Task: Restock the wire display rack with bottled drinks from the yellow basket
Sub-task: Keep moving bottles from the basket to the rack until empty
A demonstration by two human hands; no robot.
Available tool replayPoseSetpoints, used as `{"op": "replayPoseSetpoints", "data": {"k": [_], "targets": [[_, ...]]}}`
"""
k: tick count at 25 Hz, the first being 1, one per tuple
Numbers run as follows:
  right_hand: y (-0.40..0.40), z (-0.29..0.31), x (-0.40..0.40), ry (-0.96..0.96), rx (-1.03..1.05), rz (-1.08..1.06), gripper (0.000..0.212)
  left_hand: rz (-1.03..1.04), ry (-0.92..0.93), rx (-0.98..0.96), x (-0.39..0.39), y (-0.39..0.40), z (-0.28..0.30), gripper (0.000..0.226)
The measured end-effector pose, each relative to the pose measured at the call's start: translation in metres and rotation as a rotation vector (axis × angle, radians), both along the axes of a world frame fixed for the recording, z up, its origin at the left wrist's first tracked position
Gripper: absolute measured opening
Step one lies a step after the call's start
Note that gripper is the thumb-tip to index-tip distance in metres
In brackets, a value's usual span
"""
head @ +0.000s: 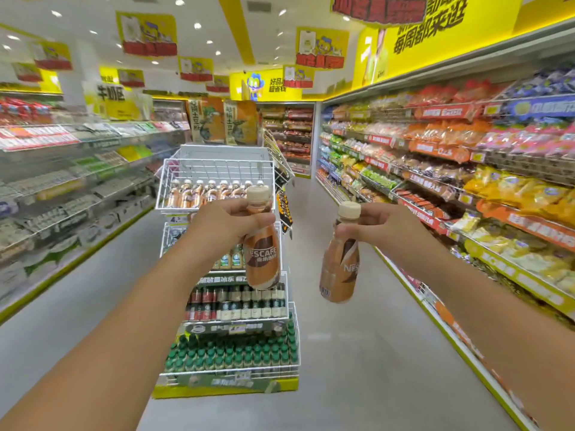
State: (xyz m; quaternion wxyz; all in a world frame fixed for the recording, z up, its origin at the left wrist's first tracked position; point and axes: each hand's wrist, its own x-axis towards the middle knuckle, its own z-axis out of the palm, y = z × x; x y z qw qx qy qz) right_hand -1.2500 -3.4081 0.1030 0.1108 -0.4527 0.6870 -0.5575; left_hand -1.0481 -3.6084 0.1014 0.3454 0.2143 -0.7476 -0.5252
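I am carrying two drinks to the wire rack (217, 169). My left hand (227, 220) grips one smooth brown bottle (261, 253) by its neck, right in front of the rack. My right hand (373, 227) grips another bottle (339, 265), off to the side. Next I think they go in the top basket, beside the row of bottles (211, 192). I cannot see the yellow basket.

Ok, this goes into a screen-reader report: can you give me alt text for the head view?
A person's left hand and right hand each grip a brown coffee bottle by the neck, left bottle, right bottle, held up before a white wire display rack of bottled drinks in a shop aisle between stocked shelves.
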Motion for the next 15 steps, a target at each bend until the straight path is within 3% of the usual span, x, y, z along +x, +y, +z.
{"op": "replayPoseSetpoints", "data": {"k": [7,15], "targets": [[-0.115,-0.011,-0.036,-0.045,-0.007,0.106,0.024,0.084,-0.027,-0.02,-0.021,-0.088,-0.006,0.022],[-0.25,-0.009,-0.136,0.007,0.008,0.129,0.023,0.098,-0.075,-0.06,-0.122,-0.22,0.0,0.024]]}}
